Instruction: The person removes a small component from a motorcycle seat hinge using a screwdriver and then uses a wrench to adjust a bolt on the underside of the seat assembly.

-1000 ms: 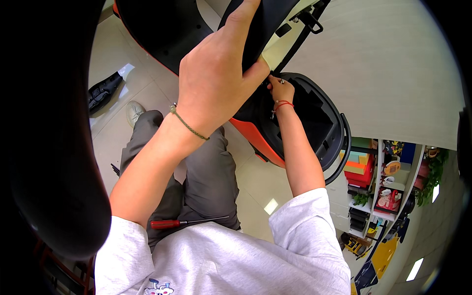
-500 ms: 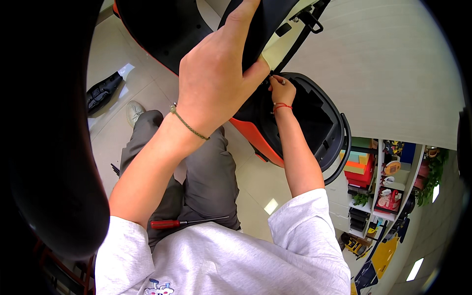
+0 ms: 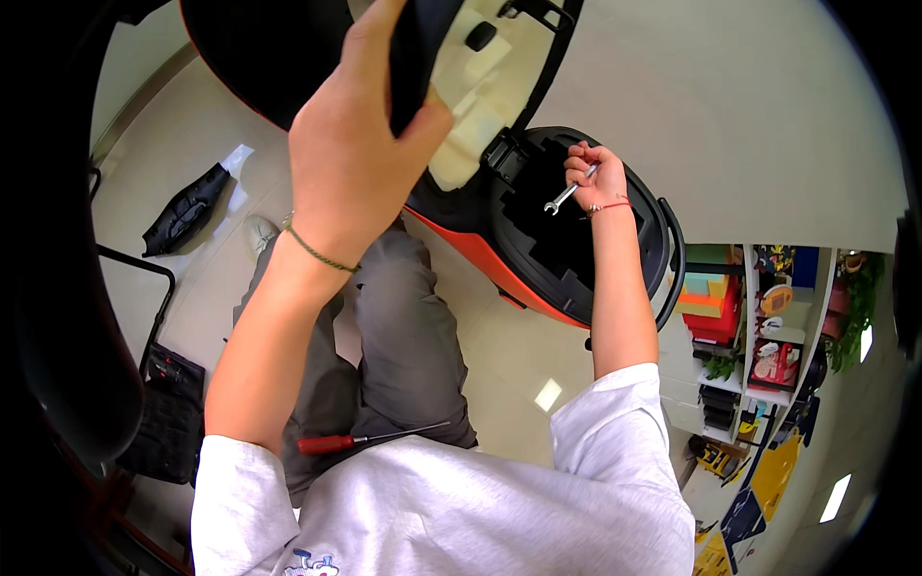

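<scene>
Hands [image 3: 351,163] [image 3: 600,179] on seat [image 3: 475,91] and wrench [image 3: 567,197] over compartment [image 3: 552,250]

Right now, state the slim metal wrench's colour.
The slim metal wrench is silver, seen best in the head view.

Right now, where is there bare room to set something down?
Bare floor lies between the grey trousers, the orange panel and the right forearm. Crowded: the lap, holding a red-handled screwdriver; the compartment opening, where the right hand grips a wrench.
</scene>
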The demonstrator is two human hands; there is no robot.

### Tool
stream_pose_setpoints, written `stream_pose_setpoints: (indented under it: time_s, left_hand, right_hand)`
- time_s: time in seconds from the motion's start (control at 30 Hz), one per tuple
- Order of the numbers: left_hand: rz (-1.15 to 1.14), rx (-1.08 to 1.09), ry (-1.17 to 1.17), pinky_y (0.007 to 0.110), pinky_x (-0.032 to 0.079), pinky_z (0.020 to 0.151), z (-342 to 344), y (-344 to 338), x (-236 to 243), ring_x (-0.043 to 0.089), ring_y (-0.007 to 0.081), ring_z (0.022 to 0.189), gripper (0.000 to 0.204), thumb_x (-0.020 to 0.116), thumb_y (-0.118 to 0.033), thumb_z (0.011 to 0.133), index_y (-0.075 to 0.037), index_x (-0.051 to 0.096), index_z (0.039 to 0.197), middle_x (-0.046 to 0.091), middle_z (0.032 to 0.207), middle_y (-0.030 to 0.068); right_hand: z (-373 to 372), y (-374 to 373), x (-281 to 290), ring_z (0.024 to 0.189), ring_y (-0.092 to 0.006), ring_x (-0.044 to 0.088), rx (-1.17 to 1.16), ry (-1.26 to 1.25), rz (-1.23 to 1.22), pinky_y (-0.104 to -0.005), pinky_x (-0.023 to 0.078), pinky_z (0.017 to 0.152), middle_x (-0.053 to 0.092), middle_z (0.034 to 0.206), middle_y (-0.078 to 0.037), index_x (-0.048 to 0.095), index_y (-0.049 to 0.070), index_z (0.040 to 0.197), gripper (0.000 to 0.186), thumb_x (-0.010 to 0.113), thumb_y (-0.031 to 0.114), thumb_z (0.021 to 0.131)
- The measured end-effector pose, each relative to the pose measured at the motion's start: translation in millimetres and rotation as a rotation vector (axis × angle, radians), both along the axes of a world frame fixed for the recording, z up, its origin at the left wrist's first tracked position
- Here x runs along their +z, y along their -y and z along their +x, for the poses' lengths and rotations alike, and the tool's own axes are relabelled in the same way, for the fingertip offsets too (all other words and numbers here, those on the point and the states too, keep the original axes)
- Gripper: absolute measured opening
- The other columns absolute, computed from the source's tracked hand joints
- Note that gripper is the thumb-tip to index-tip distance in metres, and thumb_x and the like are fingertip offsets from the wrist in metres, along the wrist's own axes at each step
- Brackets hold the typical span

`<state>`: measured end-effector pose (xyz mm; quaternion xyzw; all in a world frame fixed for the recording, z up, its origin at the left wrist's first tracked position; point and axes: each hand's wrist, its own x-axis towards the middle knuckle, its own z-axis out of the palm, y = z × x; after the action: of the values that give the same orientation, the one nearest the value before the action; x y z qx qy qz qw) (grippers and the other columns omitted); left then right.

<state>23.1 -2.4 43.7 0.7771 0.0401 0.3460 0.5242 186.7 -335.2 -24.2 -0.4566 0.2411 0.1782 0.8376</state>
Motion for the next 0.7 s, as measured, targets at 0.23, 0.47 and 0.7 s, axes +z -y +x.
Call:
stream_pose_setpoints:
  time_s: [0.23,0.47,0.7]
  left_hand:
    - [0.042,0.036,0.013,0.021,0.026,0.054,7,8,2,0.027,0.0068,0.059,0.067,0.066,0.000,0.082,-0.013,0.047,0.144,0.026,0.067,-0.0050]
    - [0.049,0.031,-0.007,0.022,0.027,0.052,10,-6,-2,0.028,0.0081,0.057,0.070,0.068,-0.002,0.078,-0.009,0.046,0.144,0.028,0.065,-0.0033]
    - [0.068,0.065,-0.049,0.020,0.027,0.055,24,-25,-11,0.028,0.0068,0.061,0.062,0.063,0.001,0.081,-0.002,0.048,0.141,0.028,0.066,-0.0039]
  right_hand:
    - [69,-32,22,0.053,-0.0061,0.036,0.331,0.389,-1.204,-0.0239,0.024,0.042,0.048,0.075,-0.001,0.060,-0.001,0.118,0.042,0.070,0.021,0.084]
    - [102,-67,36,0.077,-0.0171,0.059,0.899,0.254,-1.451,-0.0299,0.047,0.070,0.067,0.093,-0.011,0.062,0.004,0.128,0.057,0.077,0.027,0.078]
    - [126,-53,-9,0.091,-0.0234,0.063,0.813,0.633,-1.594,-0.0350,0.048,0.086,0.070,0.099,-0.012,0.070,0.001,0.110,0.047,0.081,0.031,0.076]
